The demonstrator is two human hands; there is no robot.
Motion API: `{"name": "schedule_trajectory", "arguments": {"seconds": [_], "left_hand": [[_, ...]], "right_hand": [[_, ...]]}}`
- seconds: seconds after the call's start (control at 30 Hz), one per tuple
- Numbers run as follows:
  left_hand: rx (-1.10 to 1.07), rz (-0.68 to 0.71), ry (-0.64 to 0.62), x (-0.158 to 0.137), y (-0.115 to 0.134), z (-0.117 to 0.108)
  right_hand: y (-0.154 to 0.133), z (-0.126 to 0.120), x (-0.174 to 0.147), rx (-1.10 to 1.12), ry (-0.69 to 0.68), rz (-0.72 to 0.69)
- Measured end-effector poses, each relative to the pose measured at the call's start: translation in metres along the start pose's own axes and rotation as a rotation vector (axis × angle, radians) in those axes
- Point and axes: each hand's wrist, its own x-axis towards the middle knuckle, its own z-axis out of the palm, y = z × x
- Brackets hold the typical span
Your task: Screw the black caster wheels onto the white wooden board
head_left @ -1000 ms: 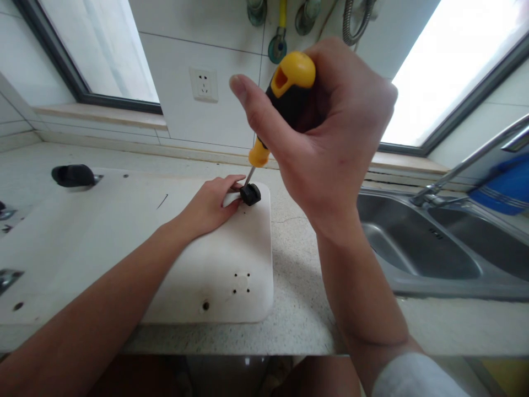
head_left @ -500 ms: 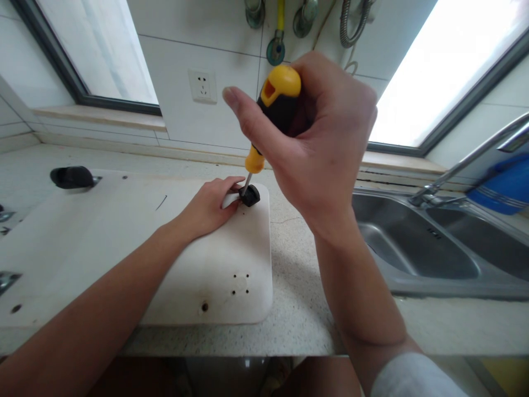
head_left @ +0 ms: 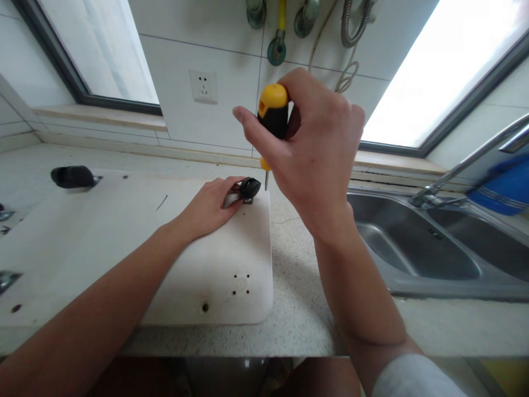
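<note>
My left hand (head_left: 215,207) lies near the right end of a white board (head_left: 190,275), its fingers closed round a small black-and-grey fitting (head_left: 249,189) whose exact kind I cannot make out. The fitting is tilted, and a bit of metal shows under its black end. My right hand (head_left: 318,154) is wrapped round the handle of a yellow-and-black screwdriver (head_left: 273,107). The screwdriver points down, its shaft just to the right of the fitting and apart from it. A similar black piece (head_left: 73,177) stands on a metal bracket at the board's left.
The board rests on a speckled countertop (head_left: 297,264). To the right is a steel double sink (head_left: 409,242) with a faucet (head_left: 430,190) and a blue object (head_left: 500,187). Behind are a wall socket (head_left: 203,86), pipes and a coiled cord (head_left: 347,77). Screw holes and brackets mark the board.
The screwdriver's shaft has come off the black fitting and moved to the right of it, standing more upright. In my left hand the fitting has tipped, baring metal below.
</note>
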Motion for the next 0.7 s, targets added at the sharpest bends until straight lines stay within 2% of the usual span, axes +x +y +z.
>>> {"name": "schedule_trajectory", "arguments": {"seconds": [0.37,0.57,0.7], "left_hand": [[-0.064,0.018,-0.012,0.0009,-0.0002,0.0003],[-0.052,0.0,0.029,-0.0003,0.0002,0.0031],[-0.054,-0.01,0.036,-0.0005,0.002,0.0028]], "right_hand": [[-0.0026,-0.0018,0.0018,0.001,-0.123,0.013],[-0.0023,-0.0043,0.0008,0.06,-0.205,-0.051],[-0.0022,-0.0041,-0.0011,0.076,-0.202,-0.075]]}}
